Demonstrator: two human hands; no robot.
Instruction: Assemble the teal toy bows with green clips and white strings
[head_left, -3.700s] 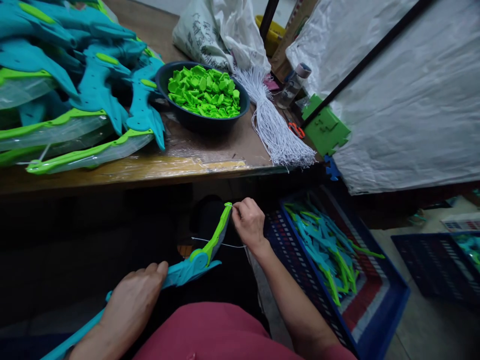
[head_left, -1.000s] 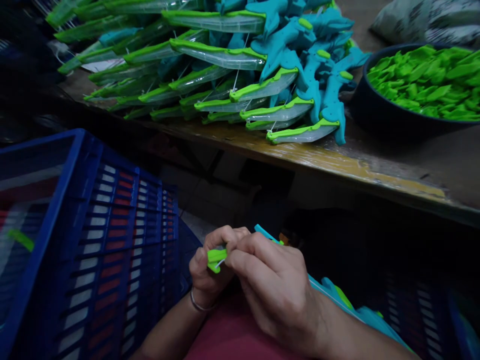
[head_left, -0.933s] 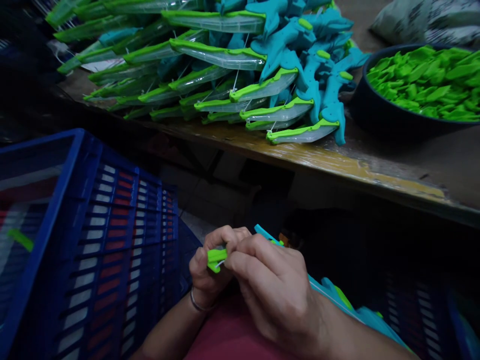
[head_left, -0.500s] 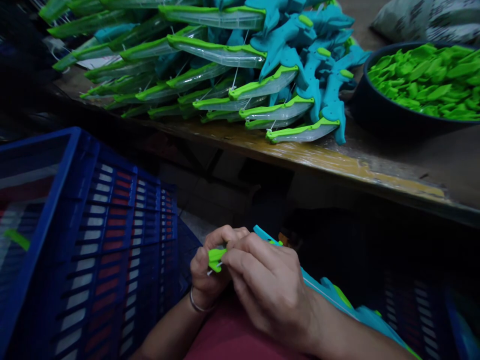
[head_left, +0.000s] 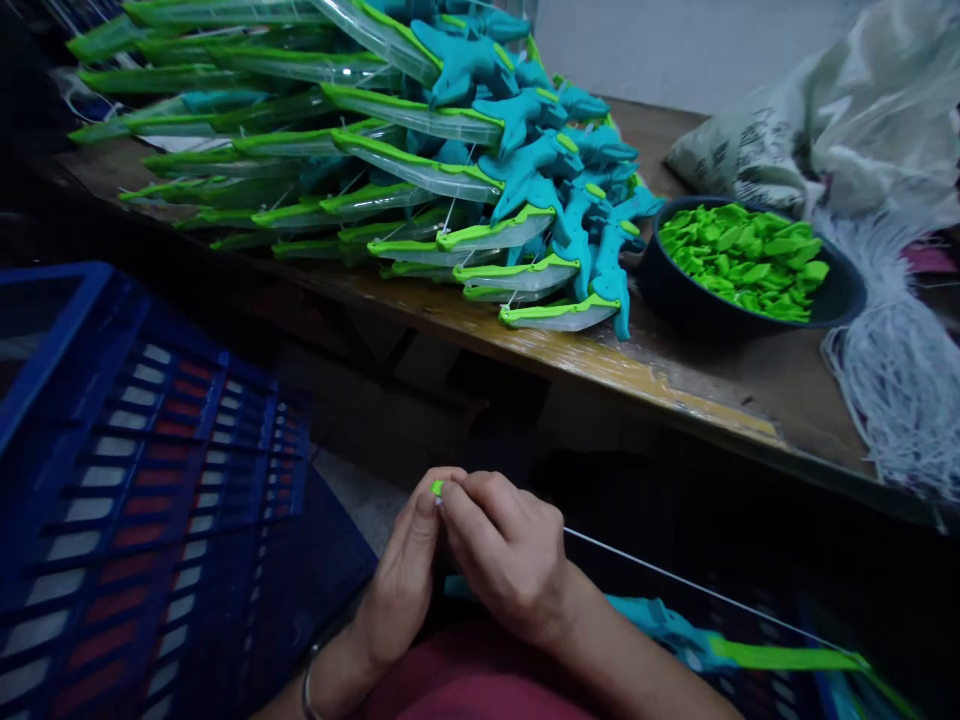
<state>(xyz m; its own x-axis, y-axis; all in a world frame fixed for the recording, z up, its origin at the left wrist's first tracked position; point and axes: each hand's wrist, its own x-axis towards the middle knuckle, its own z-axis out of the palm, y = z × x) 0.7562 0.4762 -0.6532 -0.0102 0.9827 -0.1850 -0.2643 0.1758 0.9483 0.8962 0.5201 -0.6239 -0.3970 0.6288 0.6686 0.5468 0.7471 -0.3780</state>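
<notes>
My left hand (head_left: 403, 570) is closed around a small bright green plastic end (head_left: 437, 487), mostly hidden by the fingers. My right hand (head_left: 506, 555) presses against it from the other side, its fingers pinched at the same spot. A white string (head_left: 675, 577) comes out from behind my right hand. It runs taut to the far tip of a green limb (head_left: 784, 655) on a teal toy crossbow (head_left: 660, 622). The crossbow lies across my lap, partly behind my right forearm.
Several teal and green toy crossbows (head_left: 525, 150) are piled on the table (head_left: 592, 365). A dark bowl (head_left: 847, 300) holds green plastic pieces (head_left: 742, 250), with a bundle of white strings (head_left: 900, 390) and a printed sack (head_left: 757, 150) beside it. A blue crate (head_left: 112, 330) stands at my left.
The view has shifted, bringing the string bundle into sight. My hands have come closer together, covering most of the green end. The crossbow sits lower, and its string now stretches out to the right.
</notes>
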